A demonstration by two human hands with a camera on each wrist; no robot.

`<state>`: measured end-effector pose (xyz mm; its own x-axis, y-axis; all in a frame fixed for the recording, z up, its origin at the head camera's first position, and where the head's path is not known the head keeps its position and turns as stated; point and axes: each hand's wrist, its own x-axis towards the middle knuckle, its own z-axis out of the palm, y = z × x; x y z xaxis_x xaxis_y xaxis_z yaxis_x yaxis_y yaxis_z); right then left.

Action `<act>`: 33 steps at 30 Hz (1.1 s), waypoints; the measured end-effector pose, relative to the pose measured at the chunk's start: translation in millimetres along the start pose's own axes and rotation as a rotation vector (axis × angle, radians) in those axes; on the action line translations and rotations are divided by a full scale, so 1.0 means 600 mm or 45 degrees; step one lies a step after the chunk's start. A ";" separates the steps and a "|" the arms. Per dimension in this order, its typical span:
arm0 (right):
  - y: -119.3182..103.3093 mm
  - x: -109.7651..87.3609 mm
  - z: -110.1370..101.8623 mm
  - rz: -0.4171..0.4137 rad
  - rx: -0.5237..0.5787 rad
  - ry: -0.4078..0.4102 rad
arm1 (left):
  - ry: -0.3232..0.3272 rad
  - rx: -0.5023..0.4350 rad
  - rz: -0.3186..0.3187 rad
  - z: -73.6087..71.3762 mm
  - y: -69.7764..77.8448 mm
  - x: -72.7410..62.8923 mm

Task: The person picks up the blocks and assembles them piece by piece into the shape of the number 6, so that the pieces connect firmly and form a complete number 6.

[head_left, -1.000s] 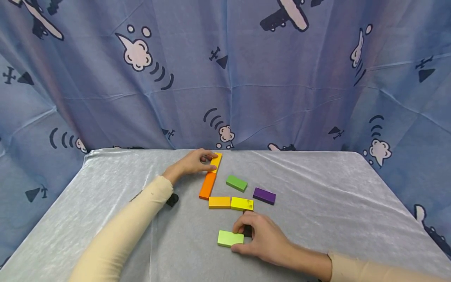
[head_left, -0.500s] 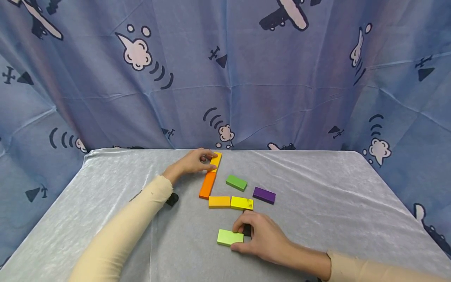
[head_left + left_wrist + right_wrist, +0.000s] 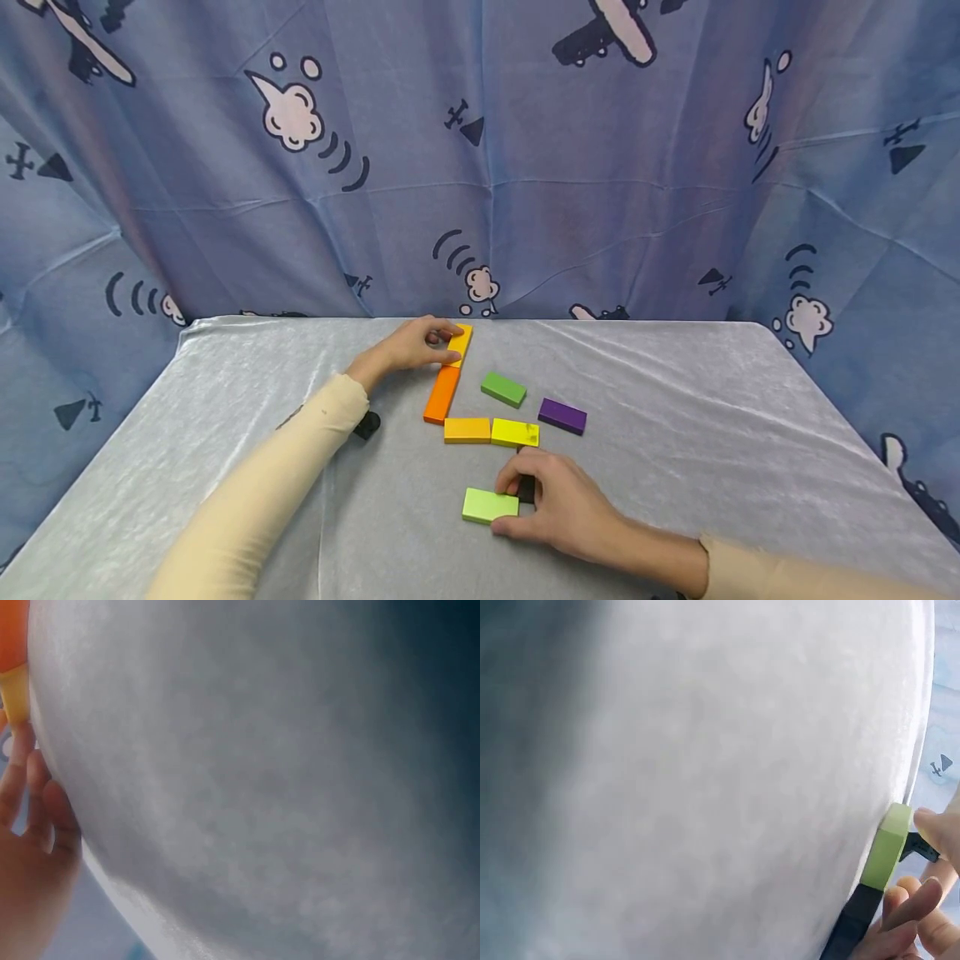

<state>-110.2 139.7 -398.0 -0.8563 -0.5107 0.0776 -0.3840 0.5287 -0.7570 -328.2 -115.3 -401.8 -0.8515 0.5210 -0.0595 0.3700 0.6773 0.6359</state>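
At the far middle of the table, my left hand pinches a yellow domino-like block between thumb and fingers. That block lies end to end with an orange block. Nearer the front, my right hand grips a lime-green block by its right end, thumb on the near side and a finger on the far side. A black block shows partly behind the right fingers. In the right wrist view the lime block has dark blocks close by it.
Between the hands lie an amber block and a bright yellow block end to end. A green block and a purple block lie to the right. A black object is half hidden by the left sleeve. A patterned curtain hangs behind the table.
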 end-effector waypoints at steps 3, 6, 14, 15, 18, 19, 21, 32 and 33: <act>-0.001 -0.002 -0.006 -0.010 0.035 -0.006 | 0.001 0.003 0.000 0.001 -0.001 0.001; -0.002 -0.003 -0.017 -0.006 0.100 -0.040 | 0.000 0.001 0.000 0.001 -0.001 0.000; 0.004 -0.010 -0.053 -0.013 0.276 -0.094 | -0.005 0.000 0.002 0.001 -0.001 -0.001; 0.006 -0.010 -0.057 -0.026 0.288 -0.094 | -0.005 0.000 0.002 0.001 -0.001 -0.001; 0.013 -0.012 -0.071 -0.065 0.301 -0.096 | -0.008 -0.002 0.001 0.001 -0.001 -0.001; 0.016 -0.012 -0.076 -0.073 0.295 -0.095 | -0.008 -0.002 -0.001 0.001 -0.001 -0.001; 0.023 -0.012 -0.087 -0.089 0.275 -0.097 | -0.010 0.000 -0.002 0.001 -0.002 0.000; 0.068 -0.004 -0.134 -0.124 0.178 -0.048 | -0.013 -0.008 0.000 -0.001 -0.003 0.000; 0.073 -0.002 -0.137 -0.130 0.182 -0.044 | -0.012 -0.007 0.001 -0.001 -0.003 0.001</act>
<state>-154.2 219.4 -377.8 -0.8019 -0.5813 0.1382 -0.4131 0.3723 -0.8311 -329.3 -116.7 -402.7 -0.8476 0.5264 -0.0665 0.3684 0.6741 0.6402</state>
